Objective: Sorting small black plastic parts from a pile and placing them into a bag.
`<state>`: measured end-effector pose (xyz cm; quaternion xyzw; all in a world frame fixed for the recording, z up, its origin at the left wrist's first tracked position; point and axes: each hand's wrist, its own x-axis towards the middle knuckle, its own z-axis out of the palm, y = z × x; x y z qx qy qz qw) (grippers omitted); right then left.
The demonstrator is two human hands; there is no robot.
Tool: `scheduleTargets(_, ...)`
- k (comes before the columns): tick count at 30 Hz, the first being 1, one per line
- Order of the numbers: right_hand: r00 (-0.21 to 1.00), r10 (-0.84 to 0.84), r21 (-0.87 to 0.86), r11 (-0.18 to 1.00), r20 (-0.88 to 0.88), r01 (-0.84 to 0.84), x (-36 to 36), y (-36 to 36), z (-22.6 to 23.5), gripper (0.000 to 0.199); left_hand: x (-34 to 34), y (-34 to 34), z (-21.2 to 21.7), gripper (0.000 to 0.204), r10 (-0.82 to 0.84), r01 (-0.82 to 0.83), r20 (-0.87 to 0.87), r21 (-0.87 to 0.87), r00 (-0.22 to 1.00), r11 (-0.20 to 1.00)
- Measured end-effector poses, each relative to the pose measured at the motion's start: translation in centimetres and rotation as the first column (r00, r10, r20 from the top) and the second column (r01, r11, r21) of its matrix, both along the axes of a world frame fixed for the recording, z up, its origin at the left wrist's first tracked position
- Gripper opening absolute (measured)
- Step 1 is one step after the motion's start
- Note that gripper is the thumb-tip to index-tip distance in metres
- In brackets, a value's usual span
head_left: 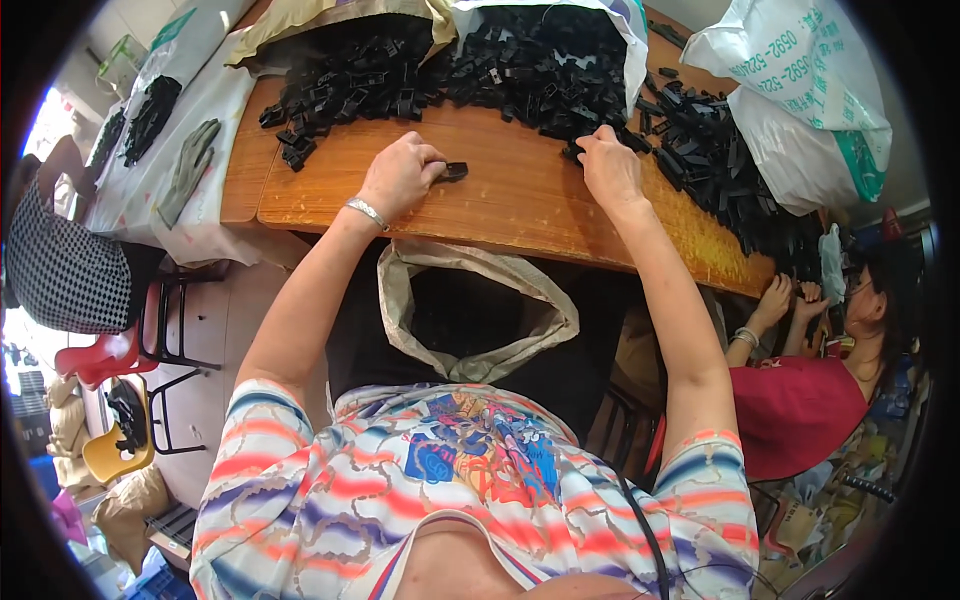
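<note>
My left hand (403, 175) is closed over the wooden table, thumb and fingers pinching a small black plastic part (456, 171) that sticks out to the right. Farther right, my right hand (611, 172) reaches the near edge of a heap of loose black plastic parts (520, 85). Its fingers are drawn together on a black part (572, 151), mostly hidden beneath the fingertips. Below the table edge, an open woven sack (395, 305) sits at my lap with its mouth upward; its inside is dark.
Two bags, one tan (300, 22) and one white (636, 60), lie open behind the heap. More black pieces (700, 150) spread right beside a white-green bag (815, 140). A co-worker in red (800, 410) works there. At left are a glove (190, 170) and another person (70, 265).
</note>
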<state>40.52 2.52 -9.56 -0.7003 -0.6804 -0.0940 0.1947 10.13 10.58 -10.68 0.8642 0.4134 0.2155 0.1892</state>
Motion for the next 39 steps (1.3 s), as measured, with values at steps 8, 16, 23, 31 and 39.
scheduleTargets(8, 0.968, -0.059, -0.297, 0.946, 0.243, 0.132, -2.2, 1.4, 1.2, 0.014, -1.3, -1.7, -1.2, 0.031, -0.014, 0.022, 0.187, -0.037, 0.982, 0.999)
scheduleTargets(16, 0.927, 0.277, -0.018, 0.957, -0.254, -0.291, -8.0, 0.5, 1.6, 0.019, -0.8, -1.5, -2.6, 0.025, -0.028, 0.004, 0.265, 0.091, 0.964, 0.996)
scheduleTargets(23, 0.838, 0.437, 0.093, 0.897, -0.326, -0.432, -12.5, 2.2, -0.1, 0.019, -0.9, -1.8, -2.3, 0.025, -0.011, -0.008, 0.247, 0.076, 0.969, 0.997)
scheduleTargets(31, 0.843, 0.454, -0.027, 0.876, -0.29, -0.481, -12.6, 2.1, -0.2, 0.031, -0.9, -1.9, -1.6, 0.024, 0.046, -0.038, 0.197, -0.047, 0.979, 0.998)
scheduleTargets(39, 0.878, 0.467, 0.145, 0.881, -0.105, -0.451, -12.7, 1.0, -2.5, 0.03, -0.7, -1.3, -1.8, 0.02, -0.024, 0.026, 0.229, -0.003, 0.973, 1.0)
